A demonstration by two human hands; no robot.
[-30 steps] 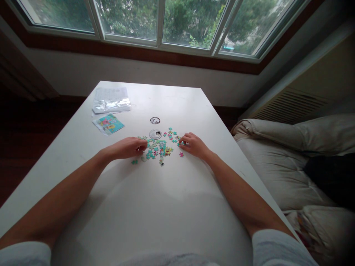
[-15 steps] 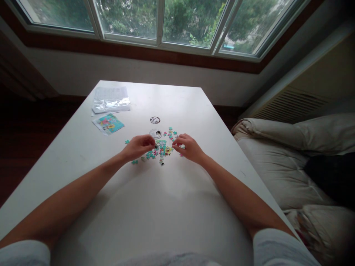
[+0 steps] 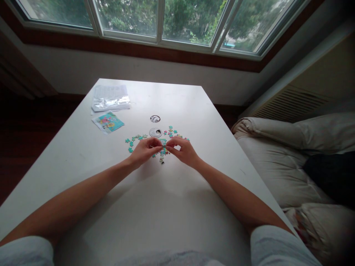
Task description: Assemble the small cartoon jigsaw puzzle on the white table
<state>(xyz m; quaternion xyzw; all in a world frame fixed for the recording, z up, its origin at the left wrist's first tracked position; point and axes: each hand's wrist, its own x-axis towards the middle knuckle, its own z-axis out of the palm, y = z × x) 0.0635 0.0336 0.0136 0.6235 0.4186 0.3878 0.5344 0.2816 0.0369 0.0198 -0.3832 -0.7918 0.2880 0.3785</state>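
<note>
Small teal, pink and yellow jigsaw pieces point(image 3: 135, 139) lie scattered in the middle of the white table point(image 3: 155, 207). My left hand point(image 3: 144, 150) and my right hand point(image 3: 183, 150) meet fingertip to fingertip over a small joined cluster of pieces point(image 3: 163, 145). Both hands are pinched shut, each on a puzzle piece at that cluster. More loose pieces point(image 3: 172, 131) sit just beyond the fingers. What the fingertips cover is hidden.
A colourful picture card point(image 3: 108, 122) and a clear plastic bag point(image 3: 110, 99) lie at the far left of the table. Two round cable holes point(image 3: 155, 125) sit past the pieces. A cushioned sofa point(image 3: 294, 162) borders the table's right edge; windows stand behind.
Both hands moved inward from the sides of the scattered pieces and now meet at the centre cluster. The left hand uncovered loose teal pieces at the left.
</note>
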